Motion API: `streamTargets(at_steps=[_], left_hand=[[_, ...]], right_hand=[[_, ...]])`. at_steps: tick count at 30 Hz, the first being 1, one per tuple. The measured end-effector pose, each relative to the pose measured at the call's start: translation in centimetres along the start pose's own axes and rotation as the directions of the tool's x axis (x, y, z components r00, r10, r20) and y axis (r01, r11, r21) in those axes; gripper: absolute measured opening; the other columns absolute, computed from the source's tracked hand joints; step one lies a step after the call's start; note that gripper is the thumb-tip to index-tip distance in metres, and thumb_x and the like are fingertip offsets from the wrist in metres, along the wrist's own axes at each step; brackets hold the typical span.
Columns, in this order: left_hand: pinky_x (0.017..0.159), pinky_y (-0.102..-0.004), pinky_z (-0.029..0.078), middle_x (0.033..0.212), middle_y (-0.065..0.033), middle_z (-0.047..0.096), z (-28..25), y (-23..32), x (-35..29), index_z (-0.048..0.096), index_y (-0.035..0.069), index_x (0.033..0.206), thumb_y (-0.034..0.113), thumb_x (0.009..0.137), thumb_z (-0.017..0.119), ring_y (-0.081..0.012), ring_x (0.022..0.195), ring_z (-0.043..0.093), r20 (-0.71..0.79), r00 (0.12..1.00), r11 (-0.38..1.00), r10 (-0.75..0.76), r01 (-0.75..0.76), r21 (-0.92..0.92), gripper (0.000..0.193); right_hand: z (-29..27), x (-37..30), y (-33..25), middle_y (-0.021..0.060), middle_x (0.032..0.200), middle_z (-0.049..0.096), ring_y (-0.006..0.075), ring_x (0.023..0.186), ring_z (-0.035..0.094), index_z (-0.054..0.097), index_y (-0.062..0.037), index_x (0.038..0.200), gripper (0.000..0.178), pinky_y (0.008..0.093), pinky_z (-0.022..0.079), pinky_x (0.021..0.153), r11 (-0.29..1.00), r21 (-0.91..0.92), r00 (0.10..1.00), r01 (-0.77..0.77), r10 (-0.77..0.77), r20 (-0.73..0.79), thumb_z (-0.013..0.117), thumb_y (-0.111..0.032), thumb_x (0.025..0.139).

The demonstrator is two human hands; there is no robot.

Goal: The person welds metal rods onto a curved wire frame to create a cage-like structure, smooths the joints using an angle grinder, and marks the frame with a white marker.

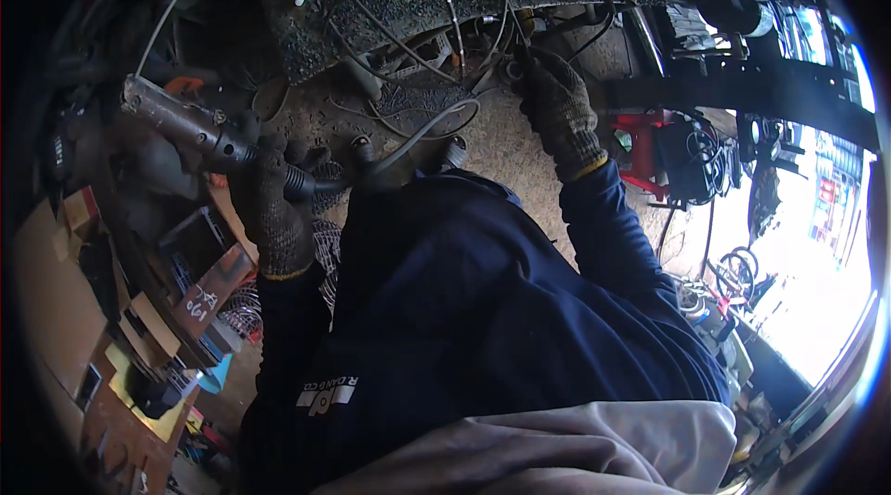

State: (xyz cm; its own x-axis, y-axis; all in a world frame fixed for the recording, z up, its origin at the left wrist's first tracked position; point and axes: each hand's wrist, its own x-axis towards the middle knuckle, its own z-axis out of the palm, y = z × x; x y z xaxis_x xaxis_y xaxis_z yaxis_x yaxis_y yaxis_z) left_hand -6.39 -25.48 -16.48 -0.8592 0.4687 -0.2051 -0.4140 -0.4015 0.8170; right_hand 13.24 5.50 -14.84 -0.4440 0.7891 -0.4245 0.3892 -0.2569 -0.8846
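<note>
My left hand (pixel 277 203), in a dark knit glove, is closed around the black handle of a welding torch (pixel 190 127) whose grey metal body points up and to the left. My right hand (pixel 555 105), also gloved, reaches forward and grips thin wires at the lower right edge of a round wire cage frame (pixel 418 3). The frame rests on a dark, rough work surface (pixel 306 40). A grey cable (pixel 422 130) runs from the torch across the bench between my hands. Dark blue sleeves cover both of my arms.
Cardboard pieces and scrap boxes (pixel 139 328) crowd the left side. A red machine with black cables (pixel 664 156) stands to the right on the floor. Bright daylight comes in at the far right, with metal parts (pixel 738 268) lying there. A coiled wire mesh (pixel 325 254) sits below my left hand.
</note>
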Motion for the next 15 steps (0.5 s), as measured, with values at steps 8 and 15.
streamTargets(at_steps=[8, 15], left_hand=[[0.088, -0.0471, 0.060, 0.115, -0.0051, 0.060, -1.4, 3.8, 5.5, 0.042, 0.003, 0.153, 0.008, 0.090, 0.074, -0.0196, 0.099, 0.065, 0.157, 0.984, 0.995, -0.082, 0.071, 0.075, 0.071], [0.088, -0.0475, 0.059, 0.109, -0.0051, 0.061, -2.6, 5.5, 8.5, 0.038, -0.001, 0.154, 0.009, 0.090, 0.075, -0.0175, 0.096, 0.063, 0.210, 0.961, 0.983, -0.182, 0.178, 0.036, 0.074]], right_hand=[[4.0, -0.9, -0.4, 0.0027, 0.088, 0.070, 0.0084, 0.060, 0.057, 0.067, -0.0087, 0.130, 0.044, 0.0247, 0.043, 0.050, 0.999, 0.032, 0.978, -0.029, 0.035, -0.203, 0.066, -0.041, 0.101], [5.9, -2.4, -1.0, 0.0030, 0.087, 0.070, 0.0083, 0.060, 0.057, 0.068, -0.0093, 0.132, 0.042, 0.0241, 0.043, 0.051, 0.999, 0.004, 0.941, -0.032, 0.032, -0.337, 0.066, -0.037, 0.100]])
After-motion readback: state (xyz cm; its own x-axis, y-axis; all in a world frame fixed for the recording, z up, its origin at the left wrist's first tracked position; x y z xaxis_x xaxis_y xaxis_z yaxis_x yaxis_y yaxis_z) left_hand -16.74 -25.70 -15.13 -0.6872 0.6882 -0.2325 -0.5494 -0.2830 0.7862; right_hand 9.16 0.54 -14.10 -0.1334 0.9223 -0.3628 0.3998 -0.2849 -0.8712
